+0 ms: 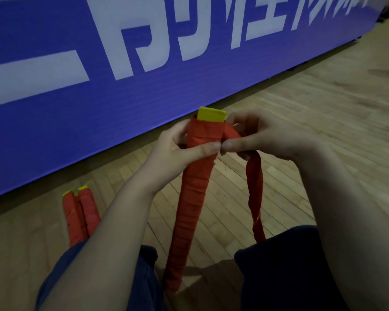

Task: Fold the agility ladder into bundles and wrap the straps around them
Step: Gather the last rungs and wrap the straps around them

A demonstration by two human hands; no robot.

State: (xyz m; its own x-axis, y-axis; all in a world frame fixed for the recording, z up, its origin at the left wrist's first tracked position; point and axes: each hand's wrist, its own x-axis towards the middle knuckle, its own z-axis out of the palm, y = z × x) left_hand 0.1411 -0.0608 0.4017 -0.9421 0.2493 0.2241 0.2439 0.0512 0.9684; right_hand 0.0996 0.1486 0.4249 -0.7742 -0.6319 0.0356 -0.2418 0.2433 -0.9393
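Trouser legs (pixel 279 265) flank the wrapped bundle (pixel 193 198), propped between them, seemingly for steadiness. The left hand (pixel 177 144) grips its top beneath the yellow rungs (pixel 211 114), and the right hand (pixel 263 138) pinches the loose strap (pixel 255 187), probably to tuck its end.

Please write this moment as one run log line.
step: strap wrap | left hand: grips bundle top | right hand: pinches strap | floor: two wrapped bundles
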